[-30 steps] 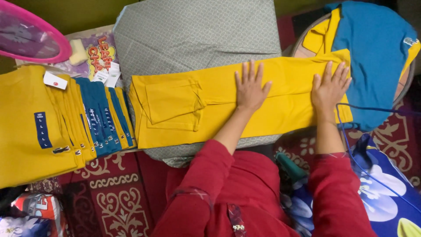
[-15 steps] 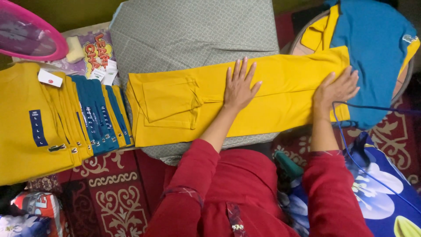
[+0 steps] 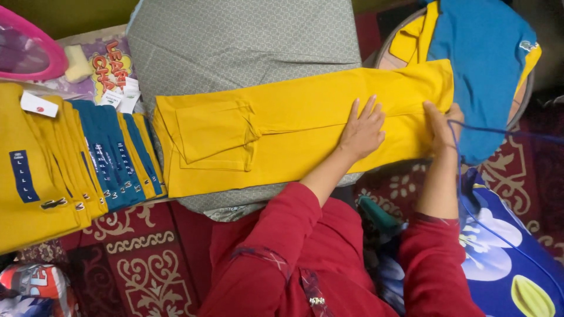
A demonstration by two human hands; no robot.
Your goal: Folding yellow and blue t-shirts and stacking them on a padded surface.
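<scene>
A long yellow folded cotton garment (image 3: 282, 141) lies flat across a grey patterned padded board (image 3: 235, 47), running from nine o'clock to three o'clock through the middle of the view. The left hand (image 3: 363, 132) rests palm down on the cloth right of centre, its fingers (image 3: 369, 107) spread and pointing toward twelve o'clock — the garment lies directly under them and stretches away to their nine o'clock side. The right hand (image 3: 442, 126) is at the garment's three o'clock end, its fingers curled over the cloth's edge, gripping the fabric there; how tightly they close cannot be told. Just beyond that end, at about two o'clock, a blue and yellow cloth (image 3: 482, 64) is heaped on a round surface. At nine o'clock a stack of yellow and teal folded garments (image 3: 76, 158) with size labels lies fanned out, close beside the garment's left end. A pink plastic rim (image 3: 50, 50) shows at ten o'clock — a red patterned carpet (image 3: 147, 258) lies below, at seven o'clock.
</scene>
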